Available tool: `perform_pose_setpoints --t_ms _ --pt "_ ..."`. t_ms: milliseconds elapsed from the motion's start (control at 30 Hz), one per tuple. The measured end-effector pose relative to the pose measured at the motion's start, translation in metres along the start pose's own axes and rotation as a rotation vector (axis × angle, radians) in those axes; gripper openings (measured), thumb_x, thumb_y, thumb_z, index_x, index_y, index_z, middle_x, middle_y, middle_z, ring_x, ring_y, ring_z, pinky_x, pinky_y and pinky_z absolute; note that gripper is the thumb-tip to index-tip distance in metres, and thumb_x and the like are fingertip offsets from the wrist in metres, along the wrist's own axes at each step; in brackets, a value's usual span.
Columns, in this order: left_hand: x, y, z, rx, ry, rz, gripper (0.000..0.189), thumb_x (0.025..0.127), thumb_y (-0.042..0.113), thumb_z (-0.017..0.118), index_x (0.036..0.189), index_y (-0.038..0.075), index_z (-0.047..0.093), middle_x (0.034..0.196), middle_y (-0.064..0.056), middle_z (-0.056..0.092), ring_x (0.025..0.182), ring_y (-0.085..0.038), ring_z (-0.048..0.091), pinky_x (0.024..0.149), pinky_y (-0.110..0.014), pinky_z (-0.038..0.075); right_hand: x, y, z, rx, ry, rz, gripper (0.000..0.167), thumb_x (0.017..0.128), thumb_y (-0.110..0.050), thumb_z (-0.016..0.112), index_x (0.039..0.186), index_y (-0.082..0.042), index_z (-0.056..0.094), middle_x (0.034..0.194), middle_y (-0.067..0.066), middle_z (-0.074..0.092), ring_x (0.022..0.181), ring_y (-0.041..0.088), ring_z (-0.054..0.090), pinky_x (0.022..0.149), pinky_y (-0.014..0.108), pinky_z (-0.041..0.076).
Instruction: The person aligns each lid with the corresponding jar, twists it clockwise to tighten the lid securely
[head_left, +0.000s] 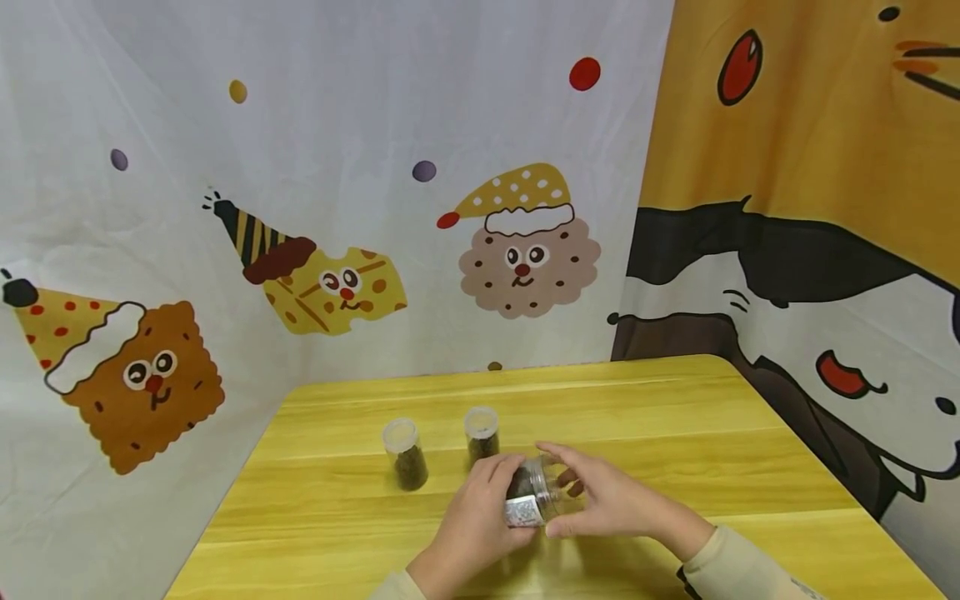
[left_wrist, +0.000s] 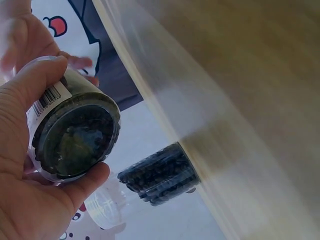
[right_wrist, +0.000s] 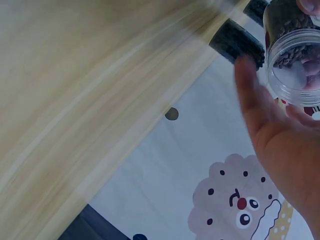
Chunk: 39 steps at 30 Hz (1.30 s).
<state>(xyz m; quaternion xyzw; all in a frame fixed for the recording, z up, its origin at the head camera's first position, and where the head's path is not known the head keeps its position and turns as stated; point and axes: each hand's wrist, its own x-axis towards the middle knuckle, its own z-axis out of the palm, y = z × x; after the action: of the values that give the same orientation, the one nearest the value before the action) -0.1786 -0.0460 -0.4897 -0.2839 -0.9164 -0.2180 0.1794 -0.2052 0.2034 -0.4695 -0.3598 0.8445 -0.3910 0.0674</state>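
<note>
My left hand [head_left: 476, 517] grips a clear jar [head_left: 522, 510] of dark granules, tipped on its side above the table. A white label with a barcode shows on the jar [left_wrist: 75, 140] in the left wrist view, where its base faces the camera. The clear, ridged end of the jar [right_wrist: 295, 67] points toward my right hand [head_left: 611, 500]; whether a lid covers it I cannot tell. My right hand's fingers are spread and loosely bent around that end, gripping nothing. In the right wrist view one finger [right_wrist: 246, 85] is blurred and apart from the jar.
Two more clear-topped jars of dark granules stand upright beyond my hands, one at the left [head_left: 407, 462] and one nearer the middle [head_left: 482, 433]. The wood-grain table [head_left: 315, 517] ends at a cloth backdrop [head_left: 337, 125] printed with cartoon figures.
</note>
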Motion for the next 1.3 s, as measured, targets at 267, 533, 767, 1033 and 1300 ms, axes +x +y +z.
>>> perform_pose_setpoints --t_ms 267,533,767,1033,1300 --pt "-0.0004 -0.0009 -0.0008 -0.023 -0.014 0.006 0.087 0.071 0.037 0.1 0.143 0.011 0.058 0.136 -0.005 0.066 0.122 -0.021 0.064 0.096 -0.037 0.064 0.0012 -0.0008 0.003 -0.017 0.051 -0.092 0.08 0.094 -0.037 0.084 0.158 -0.005 0.046 0.14 0.014 0.066 0.1 0.02 0.073 0.083 0.033 0.065" --pt "-0.0017 0.0012 -0.0011 -0.027 0.008 0.016 0.089 0.067 0.033 0.102 0.142 0.01 0.059 0.135 -0.006 0.067 0.12 -0.021 0.065 0.097 -0.037 0.064 0.0026 -0.0015 0.003 0.016 0.025 -0.025 0.076 0.096 -0.038 0.082 0.155 -0.003 0.049 0.127 0.013 0.07 0.09 0.01 0.071 0.073 0.027 0.063" --pt "-0.0007 0.0012 -0.0016 -0.023 -0.012 0.018 0.089 0.069 0.035 0.101 0.144 0.011 0.058 0.137 -0.006 0.066 0.122 -0.021 0.064 0.096 -0.035 0.064 0.0031 -0.0045 0.0014 0.01 0.015 0.041 0.069 0.101 -0.037 0.074 0.149 0.007 0.052 0.115 0.015 0.077 0.086 0.001 0.068 0.073 0.023 0.061" --pt "-0.0011 0.0001 -0.0005 -0.025 -0.029 -0.014 0.09 0.068 0.034 0.101 0.144 0.012 0.058 0.138 -0.006 0.066 0.123 -0.022 0.064 0.099 -0.039 0.064 -0.0013 -0.0012 0.0036 -0.056 -0.035 0.034 0.101 0.092 -0.047 0.084 0.165 0.001 0.032 0.146 0.021 0.063 0.11 0.023 0.073 0.086 0.034 0.064" --pt "0.0 0.0026 -0.0017 -0.027 -0.021 0.011 0.09 0.068 0.032 0.101 0.144 0.012 0.057 0.136 -0.006 0.066 0.121 -0.022 0.064 0.096 -0.036 0.064 0.0015 0.001 0.0076 -0.034 0.033 0.019 0.076 0.095 -0.046 0.081 0.15 -0.002 0.052 0.113 0.007 0.072 0.089 0.007 0.067 0.074 0.024 0.061"
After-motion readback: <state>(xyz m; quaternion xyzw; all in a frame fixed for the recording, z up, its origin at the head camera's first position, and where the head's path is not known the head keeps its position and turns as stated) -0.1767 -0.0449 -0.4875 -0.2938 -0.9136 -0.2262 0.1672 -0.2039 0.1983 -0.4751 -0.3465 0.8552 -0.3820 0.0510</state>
